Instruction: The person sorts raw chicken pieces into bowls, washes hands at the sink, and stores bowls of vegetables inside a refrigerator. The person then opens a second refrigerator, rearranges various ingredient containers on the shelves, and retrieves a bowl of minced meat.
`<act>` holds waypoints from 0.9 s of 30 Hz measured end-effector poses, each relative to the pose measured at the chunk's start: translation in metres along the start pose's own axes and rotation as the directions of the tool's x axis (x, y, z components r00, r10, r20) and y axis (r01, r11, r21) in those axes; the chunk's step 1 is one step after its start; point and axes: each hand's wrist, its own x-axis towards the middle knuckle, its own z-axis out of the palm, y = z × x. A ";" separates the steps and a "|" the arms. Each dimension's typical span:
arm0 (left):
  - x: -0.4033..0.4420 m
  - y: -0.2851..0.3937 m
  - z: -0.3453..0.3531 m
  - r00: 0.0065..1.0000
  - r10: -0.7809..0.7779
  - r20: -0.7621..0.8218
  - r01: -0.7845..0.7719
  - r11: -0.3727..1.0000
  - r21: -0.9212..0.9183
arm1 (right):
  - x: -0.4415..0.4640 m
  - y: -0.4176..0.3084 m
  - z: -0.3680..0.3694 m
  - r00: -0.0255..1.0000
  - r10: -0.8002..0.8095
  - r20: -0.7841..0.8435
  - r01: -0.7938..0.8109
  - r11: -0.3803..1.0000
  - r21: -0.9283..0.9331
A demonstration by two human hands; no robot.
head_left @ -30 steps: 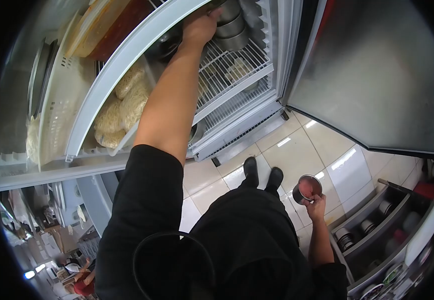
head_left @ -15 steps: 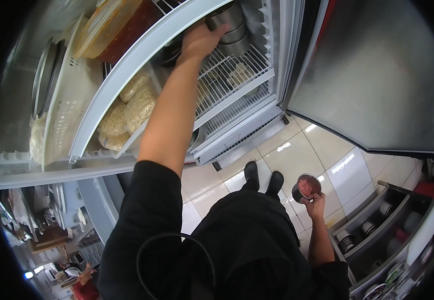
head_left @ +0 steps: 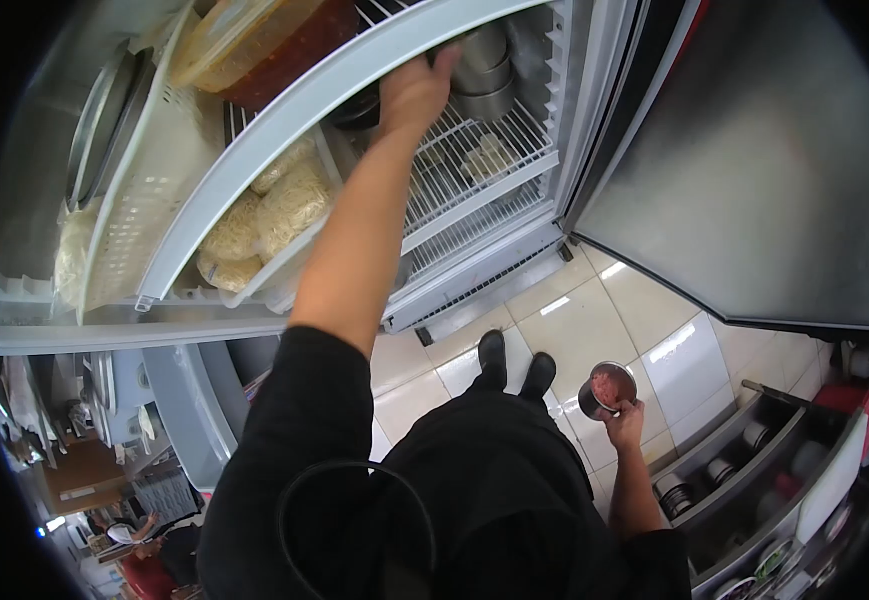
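Observation:
My left hand [head_left: 417,93] reaches into an open fridge, under the curved edge of a shelf. Its thumb points up beside a stack of metal cups [head_left: 484,78] on the wire rack, and its other fingers are out of sight, so I cannot see whether it grips anything. Low on the right, my right hand [head_left: 622,424] grips a small metal cup [head_left: 586,398] tilted towards me. Pinkish-red food, like minced meat [head_left: 611,387], lies in that cup.
Bagged noodles [head_left: 292,208] fill a bin left of my forearm. A tub of red sauce [head_left: 284,50] sits on the shelf above. The fridge door [head_left: 754,170] stands open at right. A drawer unit [head_left: 734,480] with metal cups is beside my right arm. Another person [head_left: 139,535] is far off, lower left.
The view has shifted slightly. My left hand has turned so its thumb points upward beside the stacked cups rather than across them. My right hand still holds the metal cup.

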 end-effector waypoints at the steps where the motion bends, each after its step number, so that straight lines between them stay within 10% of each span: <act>1: -0.018 0.015 -0.026 0.989 -0.089 0.117 0.098 0.993 -0.070 | 0.000 0.001 0.002 1.000 0.004 -0.001 -0.004 1.000 -0.012; 18: -0.124 -0.022 -0.035 0.975 -0.119 0.189 0.108 0.992 0.063 | 0.023 -0.011 -0.003 0.999 -0.033 0.013 0.033 0.999 0.030; 27: 0.034 0.000 0.046 0.606 -0.475 0.638 0.750 0.609 -0.259 | 0.022 -0.016 -0.015 0.999 -0.012 -0.046 0.013 1.000 0.020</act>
